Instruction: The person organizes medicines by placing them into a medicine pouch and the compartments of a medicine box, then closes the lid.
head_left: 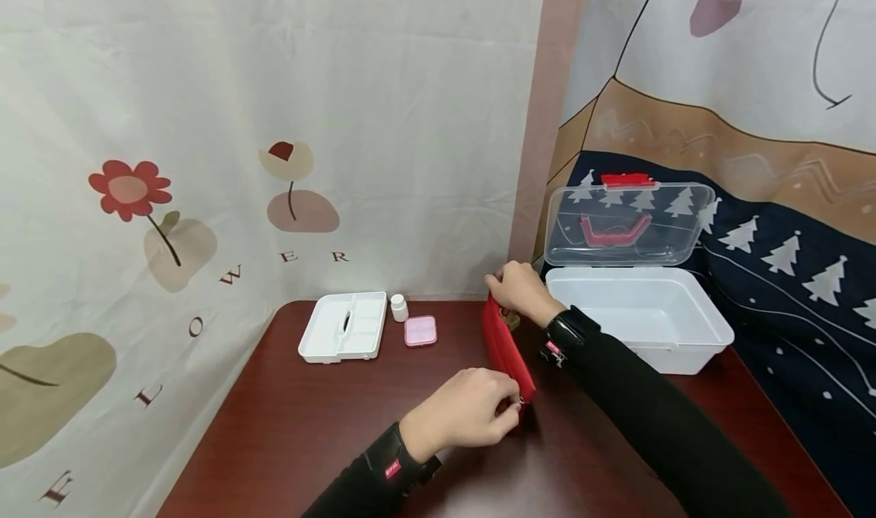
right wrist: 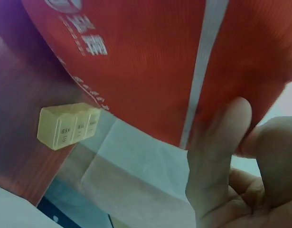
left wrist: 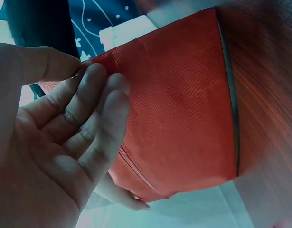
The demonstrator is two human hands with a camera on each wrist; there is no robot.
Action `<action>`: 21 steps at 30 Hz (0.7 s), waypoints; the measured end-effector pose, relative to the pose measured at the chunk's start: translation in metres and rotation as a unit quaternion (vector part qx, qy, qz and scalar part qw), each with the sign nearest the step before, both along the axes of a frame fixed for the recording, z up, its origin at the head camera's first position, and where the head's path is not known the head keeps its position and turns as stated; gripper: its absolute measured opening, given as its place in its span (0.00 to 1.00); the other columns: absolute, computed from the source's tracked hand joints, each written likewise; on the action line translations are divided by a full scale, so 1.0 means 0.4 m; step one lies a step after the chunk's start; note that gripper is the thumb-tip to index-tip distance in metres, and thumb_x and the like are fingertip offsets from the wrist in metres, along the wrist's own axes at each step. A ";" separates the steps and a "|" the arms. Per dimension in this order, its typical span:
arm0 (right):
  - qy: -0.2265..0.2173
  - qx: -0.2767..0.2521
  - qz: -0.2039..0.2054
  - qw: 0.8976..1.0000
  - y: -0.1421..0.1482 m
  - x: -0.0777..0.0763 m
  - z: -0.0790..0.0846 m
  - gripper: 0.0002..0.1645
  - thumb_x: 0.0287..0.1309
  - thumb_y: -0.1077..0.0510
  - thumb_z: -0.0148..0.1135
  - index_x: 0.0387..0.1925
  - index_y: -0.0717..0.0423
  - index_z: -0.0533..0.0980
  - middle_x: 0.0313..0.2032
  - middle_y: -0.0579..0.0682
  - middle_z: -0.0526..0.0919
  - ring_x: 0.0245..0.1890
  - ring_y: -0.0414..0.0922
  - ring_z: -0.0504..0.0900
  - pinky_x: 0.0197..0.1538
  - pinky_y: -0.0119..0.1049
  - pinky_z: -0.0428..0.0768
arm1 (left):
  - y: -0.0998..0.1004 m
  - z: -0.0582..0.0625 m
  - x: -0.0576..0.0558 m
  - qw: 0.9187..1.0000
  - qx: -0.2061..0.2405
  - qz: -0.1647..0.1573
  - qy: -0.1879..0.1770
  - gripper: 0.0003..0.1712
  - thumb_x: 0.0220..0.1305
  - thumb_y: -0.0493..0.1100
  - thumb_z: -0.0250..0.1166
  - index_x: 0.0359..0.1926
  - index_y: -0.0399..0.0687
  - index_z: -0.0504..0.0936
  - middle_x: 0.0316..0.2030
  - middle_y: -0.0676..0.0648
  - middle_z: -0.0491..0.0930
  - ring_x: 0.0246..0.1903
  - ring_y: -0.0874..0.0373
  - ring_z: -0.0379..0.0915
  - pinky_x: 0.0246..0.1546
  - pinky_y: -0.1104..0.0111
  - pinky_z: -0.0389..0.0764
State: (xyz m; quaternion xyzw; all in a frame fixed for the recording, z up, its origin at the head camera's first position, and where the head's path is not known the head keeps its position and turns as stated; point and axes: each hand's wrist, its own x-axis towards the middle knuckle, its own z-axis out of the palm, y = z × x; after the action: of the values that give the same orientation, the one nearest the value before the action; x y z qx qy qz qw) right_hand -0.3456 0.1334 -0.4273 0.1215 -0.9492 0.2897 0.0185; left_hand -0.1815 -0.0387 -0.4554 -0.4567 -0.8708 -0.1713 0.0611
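A red fabric pouch (head_left: 505, 351) stands on edge on the table, held at both ends. My right hand (head_left: 523, 293) grips its far top corner; in the right wrist view the thumb (right wrist: 221, 130) presses on the red cloth. At the near end, my left hand (head_left: 465, 410) pinches a small metal piece, which looks like the zipper pull (left wrist: 75, 74), between thumb and index finger. The pouch's side facing the left wrist camera has a zipper (left wrist: 136, 169). A yellow pill organizer (right wrist: 67, 126) with lettered compartments sits beside the pouch, mostly hidden by it in the head view.
An open white box (head_left: 639, 305) with a raised clear lid (head_left: 630, 221) stands at the right. Toward the back left are a white divided case (head_left: 342, 326), a small white bottle (head_left: 399, 308) and a pink case (head_left: 420, 331). Printed curtains hang behind the table (head_left: 287, 427).
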 end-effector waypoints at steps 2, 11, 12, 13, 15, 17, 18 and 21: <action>-0.017 -0.027 0.015 0.999 0.006 0.031 0.001 0.35 0.82 0.46 0.55 0.13 0.49 0.74 0.12 0.44 0.75 0.18 0.45 0.82 0.26 0.37 0.80 | -0.003 -0.001 0.001 1.000 -0.002 0.004 0.014 0.10 0.73 0.46 0.65 0.31 0.63 0.82 0.27 0.66 0.78 0.26 0.77 0.67 0.33 0.84 0.70; -0.016 -0.063 0.066 0.996 0.065 0.177 0.002 0.23 0.84 0.50 0.56 0.31 0.53 0.86 0.18 0.47 0.84 0.15 0.41 0.84 0.28 0.37 0.84 | -0.023 -0.011 -0.043 0.999 0.028 0.042 0.013 0.11 0.80 0.50 0.62 0.35 0.63 0.84 0.30 0.64 0.80 0.32 0.72 0.73 0.38 0.78 0.77; -0.006 -0.054 0.065 0.996 0.073 0.188 0.002 0.21 0.83 0.51 0.57 0.34 0.53 0.88 0.20 0.46 0.86 0.16 0.39 0.83 0.29 0.36 0.82 | -0.025 -0.013 -0.061 0.997 0.042 0.061 0.003 0.11 0.81 0.50 0.61 0.37 0.62 0.85 0.32 0.63 0.81 0.33 0.71 0.75 0.40 0.77 0.78; 0.000 -0.046 0.061 0.997 0.081 0.198 0.002 0.18 0.82 0.51 0.58 0.38 0.52 0.89 0.23 0.46 0.87 0.18 0.39 0.83 0.30 0.36 0.82 | -0.026 -0.016 -0.083 0.995 0.058 0.083 -0.006 0.10 0.81 0.49 0.60 0.40 0.61 0.85 0.33 0.62 0.82 0.34 0.70 0.76 0.41 0.75 0.80; 0.013 -0.030 0.050 0.998 0.093 0.213 0.000 0.16 0.80 0.51 0.60 0.46 0.53 0.91 0.30 0.47 0.91 0.24 0.40 0.83 0.34 0.37 0.80 | -0.029 -0.019 -0.132 0.988 0.086 0.129 -0.019 0.08 0.82 0.46 0.60 0.47 0.58 0.86 0.38 0.58 0.86 0.36 0.66 0.79 0.43 0.70 0.83; 0.012 -0.020 0.043 0.999 0.100 0.226 -0.002 0.17 0.79 0.50 0.62 0.54 0.54 0.90 0.38 0.50 0.93 0.31 0.42 0.85 0.39 0.40 0.81 | -0.031 -0.021 -0.183 0.982 0.095 0.163 -0.017 0.12 0.82 0.43 0.59 0.58 0.56 0.85 0.45 0.55 0.88 0.40 0.63 0.82 0.46 0.66 0.86; 0.011 -0.016 0.041 0.999 0.101 0.231 -0.005 0.19 0.78 0.49 0.63 0.57 0.54 0.90 0.42 0.51 0.94 0.35 0.43 0.86 0.42 0.42 0.82 | -0.031 -0.021 -0.207 0.981 0.090 0.173 -0.014 0.15 0.83 0.42 0.59 0.63 0.55 0.84 0.49 0.53 0.88 0.42 0.61 0.83 0.47 0.64 0.86; 0.002 -0.009 0.040 0.999 0.099 0.250 -0.009 0.22 0.76 0.48 0.66 0.62 0.55 0.87 0.48 0.53 0.93 0.42 0.46 0.87 0.47 0.45 0.84 | -0.026 -0.013 -0.268 0.983 0.046 0.179 0.003 0.28 0.81 0.37 0.58 0.77 0.57 0.75 0.55 0.47 0.84 0.48 0.53 0.83 0.48 0.59 0.87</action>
State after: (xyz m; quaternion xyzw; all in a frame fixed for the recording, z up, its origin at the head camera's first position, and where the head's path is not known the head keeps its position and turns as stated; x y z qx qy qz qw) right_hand -0.2455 0.1732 -0.4308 0.1594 -0.9410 0.2984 0.0104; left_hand -0.2886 -0.0492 -0.4607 -0.2906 -0.9296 -0.1959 0.1140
